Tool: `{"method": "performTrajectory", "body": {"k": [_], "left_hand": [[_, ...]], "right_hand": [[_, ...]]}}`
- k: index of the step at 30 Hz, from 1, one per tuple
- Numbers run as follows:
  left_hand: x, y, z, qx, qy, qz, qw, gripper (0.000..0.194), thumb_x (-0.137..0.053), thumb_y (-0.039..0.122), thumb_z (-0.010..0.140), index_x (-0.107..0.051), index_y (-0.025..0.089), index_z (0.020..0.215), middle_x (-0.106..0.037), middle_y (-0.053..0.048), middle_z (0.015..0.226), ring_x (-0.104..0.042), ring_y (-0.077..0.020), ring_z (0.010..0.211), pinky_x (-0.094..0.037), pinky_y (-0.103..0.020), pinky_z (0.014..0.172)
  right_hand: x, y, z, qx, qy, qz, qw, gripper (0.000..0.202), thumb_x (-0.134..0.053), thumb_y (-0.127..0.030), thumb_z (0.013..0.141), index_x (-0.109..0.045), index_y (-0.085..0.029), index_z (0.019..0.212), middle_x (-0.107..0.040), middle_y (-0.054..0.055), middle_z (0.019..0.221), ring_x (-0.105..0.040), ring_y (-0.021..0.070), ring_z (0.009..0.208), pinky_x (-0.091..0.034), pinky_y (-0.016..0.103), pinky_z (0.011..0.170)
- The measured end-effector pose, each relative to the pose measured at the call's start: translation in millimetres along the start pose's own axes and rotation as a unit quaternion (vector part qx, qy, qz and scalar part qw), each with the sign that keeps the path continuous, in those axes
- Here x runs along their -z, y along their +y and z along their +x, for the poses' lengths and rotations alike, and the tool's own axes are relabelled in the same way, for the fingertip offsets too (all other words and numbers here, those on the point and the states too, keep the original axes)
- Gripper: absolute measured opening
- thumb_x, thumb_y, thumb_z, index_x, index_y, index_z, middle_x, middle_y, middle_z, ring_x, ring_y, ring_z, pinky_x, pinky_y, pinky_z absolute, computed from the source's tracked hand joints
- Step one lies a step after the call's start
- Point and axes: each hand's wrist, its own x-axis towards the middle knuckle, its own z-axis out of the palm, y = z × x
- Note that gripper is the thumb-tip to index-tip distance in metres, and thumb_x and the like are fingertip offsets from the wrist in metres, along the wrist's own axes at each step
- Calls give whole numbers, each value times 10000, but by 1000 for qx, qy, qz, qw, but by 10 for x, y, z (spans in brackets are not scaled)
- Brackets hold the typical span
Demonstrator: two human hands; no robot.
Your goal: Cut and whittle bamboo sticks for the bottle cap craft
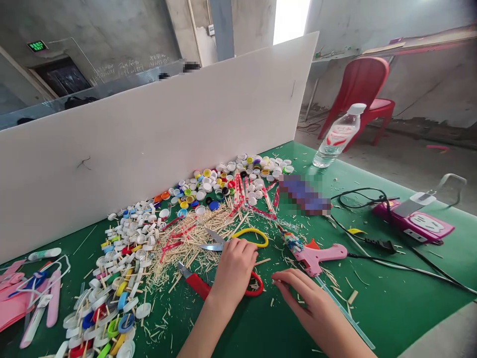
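Observation:
My left hand (pixel 238 261) lies over a pair of scissors, its fingers curled and their tips hidden. The scissors' yellow handle loop (pixel 263 237) shows right of it, silver blades (pixel 211 246) left. A red tool with a metal tip (pixel 197 284) passes beside my left wrist; a red loop (pixel 257 286) shows on the other side, and I cannot tell what it joins. My right hand (pixel 303 293) pinches thumb and forefinger on something tiny and pale. Close to it rests a pink hot glue gun (pixel 316 253). Cut wooden sticks (pixel 186 238) are heaped beyond my left hand.
Many bottle caps (pixel 130 268) spread along a white board (pixel 186 134). A water bottle (pixel 337 136), a pink power strip (pixel 413 221) with cables and a blurred blue-purple object (pixel 305 195) occupy the right side. A clear glue stick (pixel 346 313) lies by my right forearm. Pink tools (pixel 54 298) lie left.

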Motion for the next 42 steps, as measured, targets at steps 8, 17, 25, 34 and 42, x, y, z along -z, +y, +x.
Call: {"method": "performTrajectory", "body": {"k": [8, 17, 25, 34, 42], "left_hand": [[515, -783, 242, 190, 108, 87, 972, 199, -434, 268, 944, -599, 196, 1031, -642, -72, 1066, -558, -245, 1009, -480, -426, 903], [748, -1510, 379, 292, 42, 135, 946, 208, -458, 290, 913, -584, 177, 1035, -621, -103, 1105, -511, -301, 1037, -433, -404, 884], [770, -1962, 828, 261, 57, 152, 951, 273, -465, 261, 902, -560, 162, 1138, -569, -122, 1185, -477, -296, 1087, -400, -389, 932], [660, -2239, 1228, 207, -32, 211, 955, 311, -468, 331, 916, -558, 159, 1159, -556, -152, 1215, -452, -313, 1152, -416, -392, 922], [442, -2185, 1362, 219, 6, 260, 940, 313, -547, 302, 865, -537, 109, 1111, -529, -202, 1221, -424, -344, 1199, -402, -430, 952]], "right_hand": [[20, 81, -20, 32, 17, -59, 998, 153, -472, -219, 930, -612, -238, 989, -692, 30, 902, -665, 128, 767, -545, 222, 668], [-52, 79, -61, 33, 24, -82, 996, 165, -458, -215, 929, -606, -242, 996, -687, 38, 925, -667, 136, 800, -547, 221, 672], [-78, 121, -109, 20, 26, -86, 996, 179, -478, -259, 923, -619, -263, 1033, -688, 31, 988, -675, 138, 845, -552, 210, 700], [-54, 120, -127, 27, 26, -76, 996, 170, -488, -246, 920, -619, -263, 1027, -693, 42, 946, -683, 155, 818, -563, 227, 688], [-38, -7, -63, 28, 29, -59, 997, 166, -497, -217, 913, -603, -249, 1035, -684, 44, 934, -674, 143, 809, -554, 212, 680]]}}
